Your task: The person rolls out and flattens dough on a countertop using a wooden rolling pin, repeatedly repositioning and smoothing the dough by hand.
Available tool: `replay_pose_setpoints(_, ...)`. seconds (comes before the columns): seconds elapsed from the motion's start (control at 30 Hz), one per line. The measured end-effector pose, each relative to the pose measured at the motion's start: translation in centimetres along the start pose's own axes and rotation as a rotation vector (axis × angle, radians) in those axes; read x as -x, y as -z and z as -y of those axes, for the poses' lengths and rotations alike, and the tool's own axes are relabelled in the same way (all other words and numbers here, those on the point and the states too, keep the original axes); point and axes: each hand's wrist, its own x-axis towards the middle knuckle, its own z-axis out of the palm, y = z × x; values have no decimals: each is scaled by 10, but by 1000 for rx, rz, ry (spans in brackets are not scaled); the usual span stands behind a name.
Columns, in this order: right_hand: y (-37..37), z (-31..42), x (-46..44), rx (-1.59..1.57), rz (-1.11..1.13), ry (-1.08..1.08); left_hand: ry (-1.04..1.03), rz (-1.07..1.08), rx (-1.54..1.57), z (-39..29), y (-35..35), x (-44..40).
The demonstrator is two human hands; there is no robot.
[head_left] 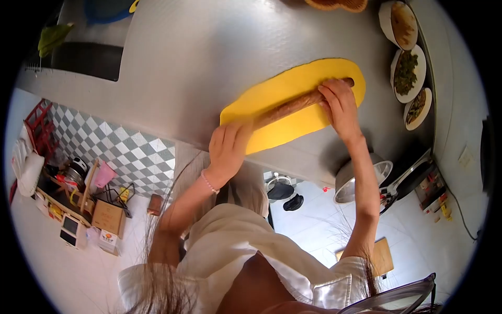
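A flat oval sheet of yellow dough (282,86) lies on the steel counter (183,68). Across it, slanting up to the right, rests a brown wooden rolling pin (287,109). My left hand (229,149) is at the pin's lower left end, over the sheet's left edge, its fingers closed round that end and somewhat blurred. Near the other end, my right hand (340,107) grips the pin with bent fingers, and the pin's tip shows beyond it.
Three white bowls of food (400,25), (408,73), (418,109) line the counter's right side. A metal bowl (361,178) is near my right forearm. At the upper left are a sink (86,60) and a blue basin (107,10). A wicker item (337,4) sits at the top.
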Motion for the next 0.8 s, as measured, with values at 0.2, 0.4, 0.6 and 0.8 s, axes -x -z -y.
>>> replay_pose_setpoints(0.2, -19, 4, -71, 48, -202, -150, 141, -343, -273, 26, -22, -40)
replay_pose_setpoints(0.4, -33, 6, -32, 86, -158, -238, 242, 83, -209, 4, -13, -21)
replay_pose_setpoints(0.6, -21, 2, -83, 108, -214, -228, 244, -179, -181, 17, -8, -61)
replay_pose_setpoints(0.8, -31, 17, 10, 155, -103, -329, 109, 143, -144, -14, -28, 13)
